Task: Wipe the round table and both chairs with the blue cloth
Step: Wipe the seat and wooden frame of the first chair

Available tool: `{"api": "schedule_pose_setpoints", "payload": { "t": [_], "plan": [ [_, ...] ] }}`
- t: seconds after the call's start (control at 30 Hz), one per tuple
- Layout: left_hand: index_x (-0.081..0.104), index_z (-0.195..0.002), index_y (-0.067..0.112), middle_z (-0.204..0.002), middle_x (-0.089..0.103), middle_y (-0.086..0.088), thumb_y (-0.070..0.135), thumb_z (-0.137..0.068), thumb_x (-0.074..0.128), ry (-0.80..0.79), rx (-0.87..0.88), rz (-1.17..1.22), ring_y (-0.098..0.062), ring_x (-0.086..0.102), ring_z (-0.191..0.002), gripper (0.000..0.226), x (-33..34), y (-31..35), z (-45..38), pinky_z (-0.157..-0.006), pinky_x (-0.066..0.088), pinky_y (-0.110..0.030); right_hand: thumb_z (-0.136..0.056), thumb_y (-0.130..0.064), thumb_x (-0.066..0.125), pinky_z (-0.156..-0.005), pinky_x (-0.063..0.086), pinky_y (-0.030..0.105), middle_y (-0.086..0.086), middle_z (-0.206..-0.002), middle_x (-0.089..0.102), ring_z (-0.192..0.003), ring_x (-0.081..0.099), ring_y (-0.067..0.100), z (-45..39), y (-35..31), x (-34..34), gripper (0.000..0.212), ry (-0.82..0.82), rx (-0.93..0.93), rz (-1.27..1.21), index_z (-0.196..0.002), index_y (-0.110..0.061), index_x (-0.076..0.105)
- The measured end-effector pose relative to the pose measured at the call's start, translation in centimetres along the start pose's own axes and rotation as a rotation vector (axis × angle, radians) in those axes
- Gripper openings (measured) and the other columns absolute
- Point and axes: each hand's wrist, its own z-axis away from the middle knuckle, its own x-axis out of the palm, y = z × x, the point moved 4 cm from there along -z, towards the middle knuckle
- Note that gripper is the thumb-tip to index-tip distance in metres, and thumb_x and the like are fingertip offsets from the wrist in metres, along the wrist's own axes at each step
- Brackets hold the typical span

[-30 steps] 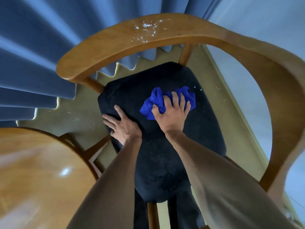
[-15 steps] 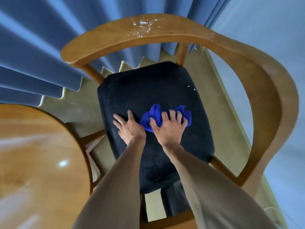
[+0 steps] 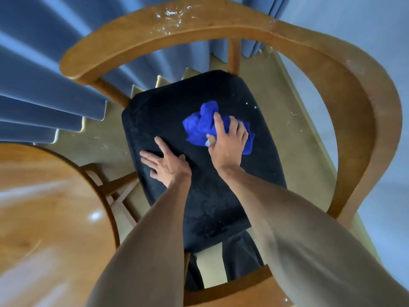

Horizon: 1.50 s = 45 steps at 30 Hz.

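A wooden armchair (image 3: 345, 103) with a curved back rail and a dark padded seat (image 3: 168, 111) stands below me. My right hand (image 3: 228, 142) presses the crumpled blue cloth (image 3: 199, 125) onto the right middle of the seat, fingers spread over it. My left hand (image 3: 166, 165) lies flat with fingers apart on the seat's left edge, holding nothing. The glossy round wooden table (image 3: 48, 218) fills the lower left, close to the chair. White specks show on the back rail's top and on the seat beyond the cloth.
Blue pleated curtains (image 3: 44, 74) hang at the left and back. A pale wall (image 3: 376, 29) rises to the right, and beige floor (image 3: 294, 138) shows around the chair. A wooden chair rail (image 3: 232, 291) crosses the bottom of the view.
My right hand has slid the blue cloth away from me and to the right across the seat. My left hand stays flat near the seat's left edge. The view has shifted slightly.
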Motion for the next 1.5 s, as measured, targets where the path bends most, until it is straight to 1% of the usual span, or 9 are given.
{"api": "schedule_pose_setpoints", "payload": {
  "t": [0.17, 0.3, 0.43, 0.53, 0.6, 0.63, 0.87, 1.27, 1.5],
  "plan": [
    [-0.009, -0.154, 0.035, -0.160, -0.015, -0.023, 0.060, -0.060, 0.084, -0.028, -0.110, 0.026, -0.037, -0.005, -0.150, 0.134, -1.9, -2.0, -2.5, -0.112, 0.025, -0.056, -0.093, -0.033, 0.060, -0.105, 0.036, 0.053, 0.017, -0.147, 0.040, -0.134, 0.036, 0.038, -7.2, 0.2, -0.8, 0.059, 0.054, 0.262, -0.039, -0.148, -0.031, 0.038],
    [-0.012, -0.153, 0.035, -0.159, -0.012, -0.023, 0.058, -0.059, 0.086, -0.119, -0.108, 0.022, -0.041, 0.000, -0.148, 0.138, -2.1, -2.3, -3.7, -0.107, 0.034, -0.059, -0.097, -0.021, 0.056, -0.110, 0.027, 0.056, 0.017, -0.157, 0.027, -0.146, 0.023, 0.036, -10.5, 0.0, -0.8, 0.062, 0.042, 0.173, 0.037, -0.151, -0.035, 0.031],
    [-0.013, -0.154, 0.032, -0.159, -0.016, -0.026, 0.052, -0.063, 0.087, -0.153, -0.126, 0.003, -0.044, -0.004, -0.148, 0.136, -2.0, -1.8, -3.9, -0.106, 0.033, -0.060, -0.086, -0.007, 0.062, -0.107, 0.031, 0.057, 0.014, -0.151, 0.037, -0.139, 0.034, 0.034, -10.6, -0.4, -1.1, 0.067, 0.146, 0.178, 0.016, -0.145, -0.035, 0.043],
    [-0.013, -0.154, 0.029, -0.158, -0.015, -0.028, 0.047, -0.064, 0.088, -0.138, -0.175, -0.015, -0.046, -0.003, -0.147, 0.137, -1.9, -1.0, -4.3, -0.107, 0.032, -0.061, -0.089, -0.036, 0.057, -0.108, 0.026, 0.065, 0.017, -0.153, 0.033, -0.142, 0.028, 0.038, -10.4, -1.3, -0.8, 0.059, 0.081, 0.124, 0.038, -0.146, -0.032, 0.042],
    [-0.013, -0.154, 0.028, -0.158, -0.016, -0.029, 0.041, -0.064, 0.090, -0.148, -0.221, -0.001, -0.047, -0.003, -0.147, 0.137, -1.6, -0.3, -4.2, -0.109, 0.029, -0.062, -0.082, -0.063, 0.053, -0.108, 0.019, 0.066, 0.019, -0.156, 0.026, -0.144, 0.020, 0.039, -10.2, -1.3, -0.6, 0.075, -0.018, 0.100, 0.104, -0.149, -0.033, 0.035],
    [-0.013, -0.154, 0.028, -0.158, -0.016, -0.029, 0.040, -0.064, 0.090, -0.146, -0.234, 0.004, -0.047, -0.004, -0.147, 0.138, -1.6, -0.1, -4.2, -0.109, 0.029, -0.062, -0.080, -0.066, 0.054, -0.108, 0.018, 0.066, 0.019, -0.157, 0.023, -0.145, 0.019, 0.039, -10.2, -1.2, -0.4, 0.080, -0.049, 0.093, 0.128, -0.150, -0.033, 0.032],
    [-0.013, -0.155, 0.027, -0.158, -0.017, -0.029, 0.037, -0.064, 0.091, -0.132, -0.241, 0.015, -0.047, -0.006, -0.147, 0.138, -1.4, 0.7, -4.0, -0.108, 0.031, -0.062, -0.087, -0.042, 0.064, -0.104, 0.028, 0.062, 0.013, -0.147, 0.037, -0.137, 0.031, 0.034, -11.5, -0.4, -0.8, 0.063, 0.037, 0.180, 0.085, -0.145, -0.035, 0.039],
    [-0.015, -0.153, 0.035, -0.156, -0.019, -0.031, 0.038, -0.069, 0.087, -0.126, -0.095, -0.040, -0.048, -0.007, -0.146, 0.133, -2.1, 0.1, -3.5, -0.101, 0.042, -0.057, -0.090, -0.055, 0.050, -0.108, 0.026, 0.060, 0.007, -0.145, 0.043, -0.140, 0.031, 0.031, -8.7, 2.0, -0.4, 0.052, 0.078, 0.343, 0.044, -0.135, -0.028, 0.048],
    [-0.015, -0.153, 0.036, -0.156, -0.021, -0.031, 0.038, -0.067, 0.088, -0.128, -0.082, -0.017, -0.050, -0.009, -0.145, 0.134, -1.8, -0.5, -3.9, -0.101, 0.044, -0.060, -0.087, -0.059, 0.046, -0.101, 0.034, 0.057, 0.008, -0.138, 0.050, -0.129, 0.043, 0.032, -4.6, 2.8, -0.4, 0.054, 0.179, 0.437, 0.066, -0.131, -0.028, 0.052]
  ]
}}
